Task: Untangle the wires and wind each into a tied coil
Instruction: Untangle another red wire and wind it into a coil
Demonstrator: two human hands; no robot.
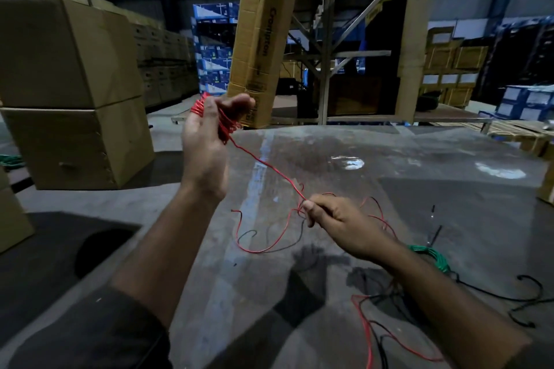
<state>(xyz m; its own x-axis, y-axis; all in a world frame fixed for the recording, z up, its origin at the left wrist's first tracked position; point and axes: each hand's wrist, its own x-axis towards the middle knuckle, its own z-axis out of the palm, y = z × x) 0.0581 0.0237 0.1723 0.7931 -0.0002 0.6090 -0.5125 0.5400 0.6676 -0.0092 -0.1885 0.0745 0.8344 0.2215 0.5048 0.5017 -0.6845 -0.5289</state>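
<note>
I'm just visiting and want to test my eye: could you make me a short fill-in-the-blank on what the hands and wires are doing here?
1. The left hand holds a coil of ____ wire.
2. A strand runs from the coil down to the ____ hand, which pinches it.
3. Beside the right forearm lies a wound coil coloured ____.
4. The loose wires lie on the ____.

Missing words: red; right; green; table

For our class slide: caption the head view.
Left hand holds a red wire coil; right hand pinches its strand.
</note>
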